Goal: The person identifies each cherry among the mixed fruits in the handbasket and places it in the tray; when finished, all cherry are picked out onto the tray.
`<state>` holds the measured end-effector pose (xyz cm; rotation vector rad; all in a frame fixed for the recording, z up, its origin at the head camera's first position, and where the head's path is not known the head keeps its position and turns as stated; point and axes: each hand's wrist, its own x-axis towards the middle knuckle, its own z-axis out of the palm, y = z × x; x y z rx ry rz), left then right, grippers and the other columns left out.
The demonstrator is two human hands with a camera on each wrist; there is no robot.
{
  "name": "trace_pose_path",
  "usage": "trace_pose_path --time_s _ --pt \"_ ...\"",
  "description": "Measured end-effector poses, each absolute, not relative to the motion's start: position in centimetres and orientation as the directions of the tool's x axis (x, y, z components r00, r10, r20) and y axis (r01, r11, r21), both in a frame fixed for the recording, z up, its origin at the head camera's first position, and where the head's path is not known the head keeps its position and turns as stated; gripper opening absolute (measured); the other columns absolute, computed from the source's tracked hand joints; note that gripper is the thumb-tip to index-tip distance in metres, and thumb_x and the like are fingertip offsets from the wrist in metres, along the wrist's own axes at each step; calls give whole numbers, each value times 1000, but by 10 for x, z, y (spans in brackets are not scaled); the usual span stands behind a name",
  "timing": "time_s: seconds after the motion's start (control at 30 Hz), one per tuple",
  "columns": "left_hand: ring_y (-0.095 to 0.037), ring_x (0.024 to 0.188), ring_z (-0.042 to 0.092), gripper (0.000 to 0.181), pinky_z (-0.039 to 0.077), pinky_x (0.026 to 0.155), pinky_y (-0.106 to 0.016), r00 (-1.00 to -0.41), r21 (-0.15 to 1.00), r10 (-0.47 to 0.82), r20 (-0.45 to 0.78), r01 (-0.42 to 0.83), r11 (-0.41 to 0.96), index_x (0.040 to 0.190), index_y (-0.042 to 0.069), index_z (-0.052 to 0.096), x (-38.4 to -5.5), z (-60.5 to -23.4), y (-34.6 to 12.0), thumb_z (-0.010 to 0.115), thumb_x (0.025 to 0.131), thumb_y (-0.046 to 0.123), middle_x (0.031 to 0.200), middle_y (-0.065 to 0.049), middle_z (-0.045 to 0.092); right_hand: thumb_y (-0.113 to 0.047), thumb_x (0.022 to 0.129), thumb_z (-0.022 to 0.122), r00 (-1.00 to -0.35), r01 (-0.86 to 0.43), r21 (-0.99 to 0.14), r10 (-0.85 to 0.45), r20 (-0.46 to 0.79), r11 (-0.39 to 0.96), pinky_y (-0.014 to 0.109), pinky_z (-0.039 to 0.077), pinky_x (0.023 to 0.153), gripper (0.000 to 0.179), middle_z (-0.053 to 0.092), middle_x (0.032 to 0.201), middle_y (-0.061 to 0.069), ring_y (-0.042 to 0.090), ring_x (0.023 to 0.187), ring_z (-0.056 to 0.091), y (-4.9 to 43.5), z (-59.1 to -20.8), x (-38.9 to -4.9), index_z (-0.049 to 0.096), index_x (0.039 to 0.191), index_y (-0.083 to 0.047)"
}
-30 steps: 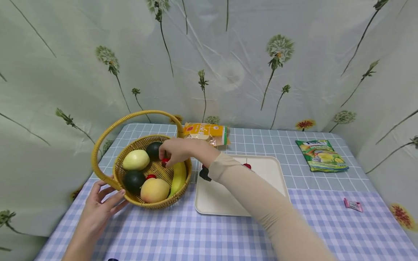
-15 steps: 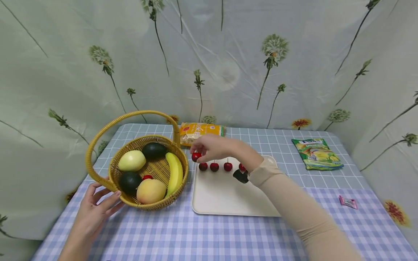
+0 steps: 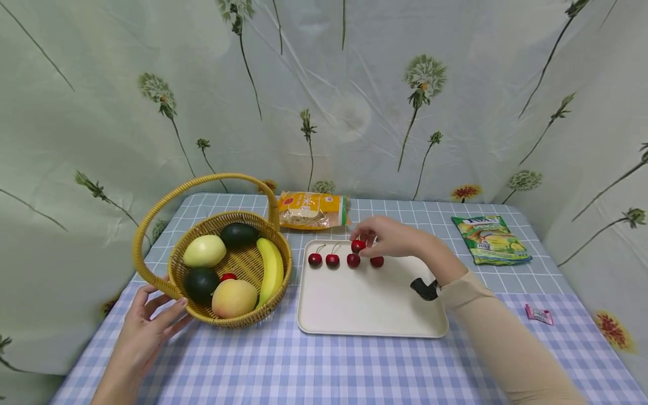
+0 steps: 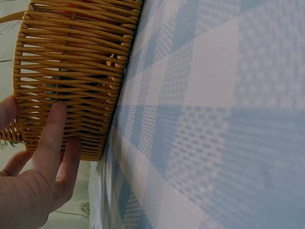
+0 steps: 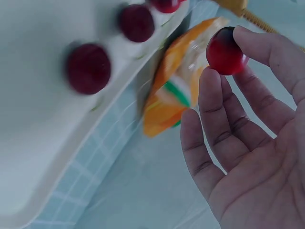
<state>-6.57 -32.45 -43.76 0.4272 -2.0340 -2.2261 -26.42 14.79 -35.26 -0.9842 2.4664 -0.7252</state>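
Just above the back of the white tray (image 3: 361, 304), my right hand (image 3: 387, 236) pinches a dark red cherry (image 5: 227, 51) between thumb and fingertips. Below it, several cherries, one of them a stemmed cherry (image 3: 332, 260), form a row along the tray's back edge. My left hand (image 3: 147, 326) rests its extended, spread fingers (image 4: 58, 114) against the outer wall of the wicker basket (image 4: 71, 67), by the handle's foot. Inside the basket lie a banana (image 3: 271, 270), a peach (image 3: 234, 298), a pale green fruit (image 3: 205, 251), dark green fruits (image 3: 239, 235) and a small red fruit (image 3: 228, 276).
The basket's tall arched handle (image 3: 169, 197) rises left of the tray. Behind the tray lies an orange food bag (image 3: 311, 211). To the right are a green-yellow packet (image 3: 491, 241) and a small pink wrapped candy (image 3: 539, 314) on the checked cloth (image 3: 263, 365).
My right hand has lifted a cherry out of the basket and carried it right, over the tray's row of cherries. My left hand stays at the basket.
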Motion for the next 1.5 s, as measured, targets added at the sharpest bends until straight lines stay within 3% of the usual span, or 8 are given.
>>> trace_pose_path --time_s 0.23,0.5,0.8,1.5 --pt "0 105 66 53 67 80 -25 -951 985 -263 -163 -140 -102 140 27 45 -67 -438 -323 67 103 -3 134 5 42 -14 96 79 -730 -471 -590 -666 -157 656 33 54 86 27 75 101 -1 12 91 65 182 -367 -264 74 122 -6" --pt "0 105 66 53 67 81 -26 -954 987 -257 -151 -130 -97 140 29 46 -67 -438 -323 68 103 -2 130 7 46 -7 93 79 -759 -456 -588 -637 -135 668 38 58 87 27 74 99 2 14 90 64 210 -381 -263 75 119 -4" --pt "1 105 66 54 67 80 -25 -949 985 -266 -167 -149 -86 140 29 45 -67 -438 -323 69 103 -1 132 5 43 -7 92 81 -801 -371 -563 -561 -209 739 29 57 80 29 72 99 4 18 91 61 223 -396 -263 75 121 -4" --pt "-2 103 69 50 68 79 -27 -957 988 -261 -124 -94 -124 136 27 50 -65 -440 -324 66 102 -7 133 8 47 -8 90 85 -808 -311 -572 -528 -260 759 28 55 78 29 70 96 2 18 89 59 223 -414 -264 75 118 -8"
